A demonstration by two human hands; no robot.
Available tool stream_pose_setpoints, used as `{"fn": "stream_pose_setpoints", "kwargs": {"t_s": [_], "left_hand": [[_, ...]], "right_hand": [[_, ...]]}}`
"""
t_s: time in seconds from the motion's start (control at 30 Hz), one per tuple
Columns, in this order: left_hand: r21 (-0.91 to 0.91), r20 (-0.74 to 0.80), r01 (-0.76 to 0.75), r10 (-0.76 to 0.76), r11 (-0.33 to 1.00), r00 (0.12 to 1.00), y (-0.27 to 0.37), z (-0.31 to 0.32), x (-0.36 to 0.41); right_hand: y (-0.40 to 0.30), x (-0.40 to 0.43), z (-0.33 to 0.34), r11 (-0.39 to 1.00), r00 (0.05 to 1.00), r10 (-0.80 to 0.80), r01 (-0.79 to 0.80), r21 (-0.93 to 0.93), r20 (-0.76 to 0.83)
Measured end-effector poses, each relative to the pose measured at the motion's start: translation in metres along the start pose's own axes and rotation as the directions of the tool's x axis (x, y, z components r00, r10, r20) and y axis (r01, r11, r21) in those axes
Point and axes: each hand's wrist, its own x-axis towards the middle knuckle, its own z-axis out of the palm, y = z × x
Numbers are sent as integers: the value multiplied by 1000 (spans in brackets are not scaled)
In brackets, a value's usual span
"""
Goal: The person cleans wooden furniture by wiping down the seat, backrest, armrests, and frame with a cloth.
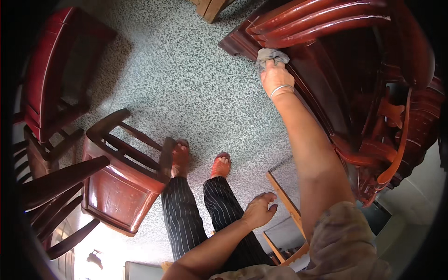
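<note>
My right hand [278, 77], with a silver bangle at the wrist, grips a crumpled grey cloth [272, 56]. The cloth is pressed to the lower front edge of a glossy dark-red wooden bench [322, 77] with curved rails and a carved armrest [397, 150]. Lower in the view, my left hand [259, 210] hangs in front of my striped trousers [182, 213], its fingers loosely bent, the thumb apart, and nothing in it.
At left, a wooden chair [119, 199] with a glossy red-brown seat lies close to my feet [220, 166]. Beyond it stands a red wooden stool [52, 66]. Light wooden legs [210, 10] show at the top, and a light wooden frame [285, 203] is beside my left hand. The floor [182, 77] is speckled grey.
</note>
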Motion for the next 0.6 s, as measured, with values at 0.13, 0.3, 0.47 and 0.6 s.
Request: {"fn": "stream_pose_setpoints", "kwargs": {"t_s": [0.13, 0.3, 0.47, 0.6], "left_hand": [[-7, -4, -53, 53, 999, 999, -1, 3, -1], [-122, 53, -97, 104, 988, 993, 4, 16, -2], [-133, 89, -69, 81, 989, 993, 11, 8, 4], [-131, 32, -118, 123, 984, 992, 14, -3, 8]], "right_hand": [[41, -10, 5, 971, 987, -159, 161, -176, 27], [69, -37, 21, 997, 997, -25, 30, -73, 69], [-28, 5, -8, 967, 986, -130, 150, 207, -107], [-64, 8, -39, 969, 989, -25, -13, 248, 148]]}}
